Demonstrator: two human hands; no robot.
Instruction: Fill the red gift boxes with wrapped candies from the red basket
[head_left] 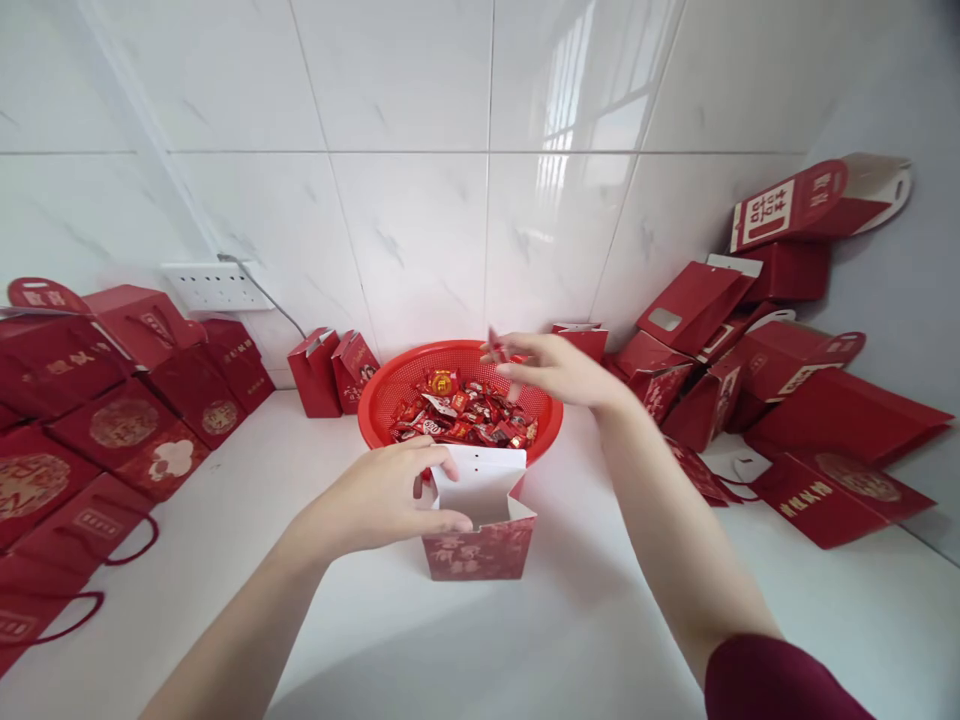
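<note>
A small red paper gift box (pixel 480 555) with a white inside stands upright on the table, its top open and its back flap raised. My left hand (pixel 375 500) grips its left side, the thumb at the front rim and the fingers near the back flap. Above the right part of a red plastic basket (pixel 367 410), my right hand (pixel 559 368) pinches a small red-wrapped candy (pixel 496 345), which is slightly blurred. Many wrapped candies (pixel 465 410) in red, with some gold and white, lie heaped in the basket behind the box.
Stacked red gift boxes (pixel 124 415), some with cord handles, line the left side. Two small red boxes (pixel 315 370) stand by the tiled wall (pixel 412 230). A loose pile of red boxes (pixel 694 305) leans at the right. A cable runs from a power strip (pixel 214 287).
</note>
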